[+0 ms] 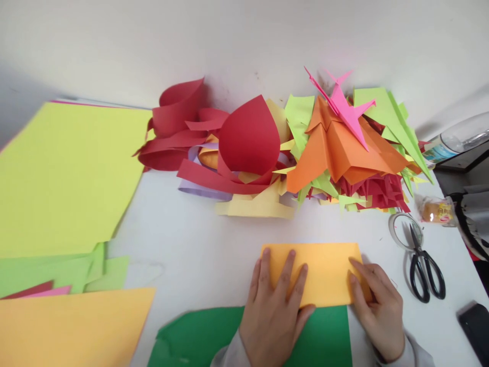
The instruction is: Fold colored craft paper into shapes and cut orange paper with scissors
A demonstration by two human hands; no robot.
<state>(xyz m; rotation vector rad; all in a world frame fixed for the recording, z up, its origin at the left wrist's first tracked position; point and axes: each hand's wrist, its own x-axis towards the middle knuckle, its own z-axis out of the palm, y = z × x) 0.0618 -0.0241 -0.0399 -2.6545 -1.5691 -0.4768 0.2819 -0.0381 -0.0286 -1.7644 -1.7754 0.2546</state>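
Observation:
A yellow-orange sheet of paper [324, 270], seemingly folded into a rectangle, lies in front of me, its near edge over a green sheet [332, 336]. My left hand [273, 306] presses flat on its left part with the fingers spread. At the right edge, my right hand [376, 306] has its fingers curled, thumb and index finger close together on the paper. What the right hand's other fingers touch is hidden. Black-handled scissors [424, 270] rest to the right, their blades over a roll of clear tape [397, 229].
Red paper loops [250, 137] and a pile with an orange folded paper [344, 142] and a pink paper crane [349, 104] line the wall. Large yellow sheets [72, 173] and orange sheets [76, 326] lie left. A wrapped snack [437, 211], bottle [458, 140] and black phone-like object [476, 329] sit right.

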